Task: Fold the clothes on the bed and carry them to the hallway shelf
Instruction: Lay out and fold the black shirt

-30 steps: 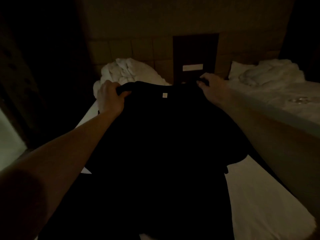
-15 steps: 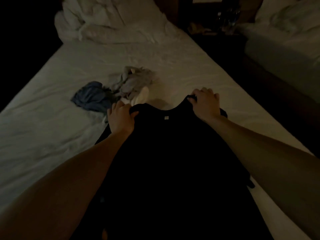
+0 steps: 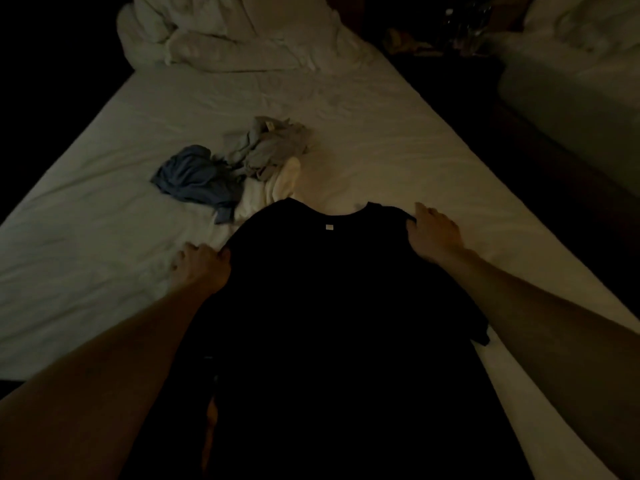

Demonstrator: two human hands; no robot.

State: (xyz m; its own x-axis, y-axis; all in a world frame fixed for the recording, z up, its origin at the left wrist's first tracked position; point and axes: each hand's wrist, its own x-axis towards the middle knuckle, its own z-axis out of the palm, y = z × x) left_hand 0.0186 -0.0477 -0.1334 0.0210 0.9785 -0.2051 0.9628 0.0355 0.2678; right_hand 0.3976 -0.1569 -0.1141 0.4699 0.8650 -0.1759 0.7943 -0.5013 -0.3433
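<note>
Black shirt (image 3: 346, 306): my left hand (image 3: 201, 268) and right hand (image 3: 434, 233) pinch its shoulders (fingers curled); I'd pull taut before folding.

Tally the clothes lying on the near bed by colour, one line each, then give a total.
Black shirt: 1
Blue garment: 1
Grey garment: 1
White garment: 1
Total: 4

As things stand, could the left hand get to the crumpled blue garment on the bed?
Probably yes. The blue garment lies just beyond the left hand with only bare sheet between them, but that hand grips the black shirt shoulder and must let go first.
</note>
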